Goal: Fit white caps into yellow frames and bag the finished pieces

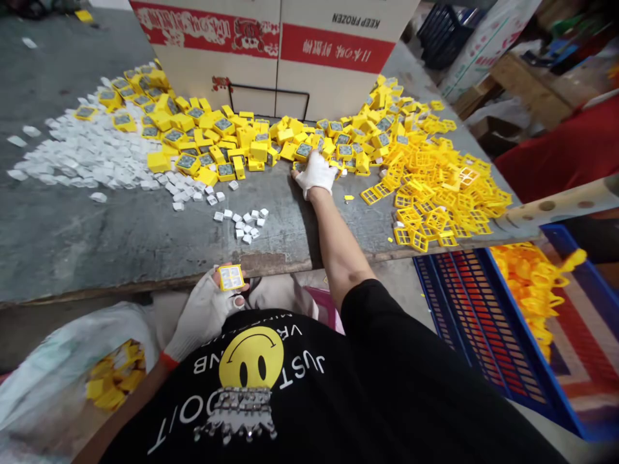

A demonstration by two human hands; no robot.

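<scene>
Low in front of my body, my left hand (207, 303), in a white fingerless glove, holds a small yellow frame with white caps (231, 277) in its four windows. My right hand (316, 175), in a similar glove, reaches across the table to the near edge of a heap of yellow blocks with grey faces (258, 151). Its thumb is spread to the left and its other fingers stretch onto the blocks, their tips partly hidden. Several loose white caps (246, 222) lie on the table between my hands.
A large heap of white caps (97, 148) lies at left, and yellow window frames (435, 187) at right. A carton (280, 58) stands behind the blocks. A bag (62, 367) with yellow pieces is lower left; a blue crate (464, 322) stands lower right.
</scene>
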